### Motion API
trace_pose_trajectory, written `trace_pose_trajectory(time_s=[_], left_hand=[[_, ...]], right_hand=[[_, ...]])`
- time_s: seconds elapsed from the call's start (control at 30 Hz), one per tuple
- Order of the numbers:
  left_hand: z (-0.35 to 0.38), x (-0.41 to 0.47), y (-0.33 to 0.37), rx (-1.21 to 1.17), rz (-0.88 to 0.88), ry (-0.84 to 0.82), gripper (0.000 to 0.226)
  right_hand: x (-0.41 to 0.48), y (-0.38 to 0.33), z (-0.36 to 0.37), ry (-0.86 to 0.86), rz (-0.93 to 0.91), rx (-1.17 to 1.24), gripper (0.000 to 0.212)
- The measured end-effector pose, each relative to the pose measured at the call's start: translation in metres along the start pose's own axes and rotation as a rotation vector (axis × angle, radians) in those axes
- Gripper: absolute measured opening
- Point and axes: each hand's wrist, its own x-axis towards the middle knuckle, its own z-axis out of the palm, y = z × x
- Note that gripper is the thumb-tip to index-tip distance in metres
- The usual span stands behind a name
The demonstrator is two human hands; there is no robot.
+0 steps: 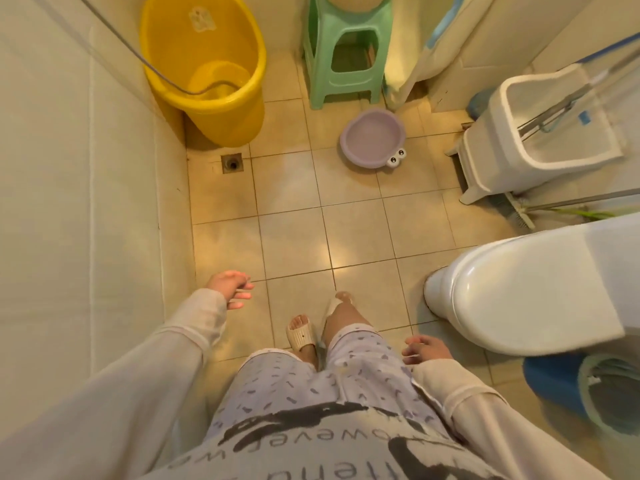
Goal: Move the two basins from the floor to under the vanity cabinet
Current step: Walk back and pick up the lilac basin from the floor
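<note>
While I stand on the tiled floor (291, 233), looking down:
Left hand (227, 289): low beside the wall, fingers loosely spread, my grip released and touching nothing.
Right hand (424, 349): hanging by my thigh near the toilet (519, 292), fingers slack, grip released, nothing in it.
Purple basin (372, 138): upright on the floor well ahead of me, just in front of the green stool (344, 50), a pair of cartoon eyes on its near rim; well apart from both my hands.
Second basin: I see only one on the floor from here.
Yellow tub (207, 71): in the far left corner against the wall, a hose (138, 57) running down into it.
Floor drain (231, 163): just in front of the yellow tub.
White bin (540, 133): at the right, beyond the toilet, with a mop handle lying across it.
Feet: in pale slippers (301, 336), one stepped ahead of the other.
</note>
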Motion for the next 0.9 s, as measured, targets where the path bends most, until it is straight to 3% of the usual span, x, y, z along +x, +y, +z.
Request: trace_pose_trajectory(time_s=[0.23,0.6,0.9], left_hand=[[0.01,0.04,0.078,0.055,0.022,-0.021,0.009],[0.025,0.083,0.143,0.123,-0.157,0.028,0.016],[0.031,0.138,0.254,0.16,-0.149,0.005,0.018]], right_hand=[[0.031,-0.081,0.007,-0.037,-0.012,-0.014,0.009],[0.072,-0.263,-0.009,-0.07,-0.178,-0.04,0.016],[0.094,-0.334,-0.003,-0.072,-0.141,0.005,0.017]])
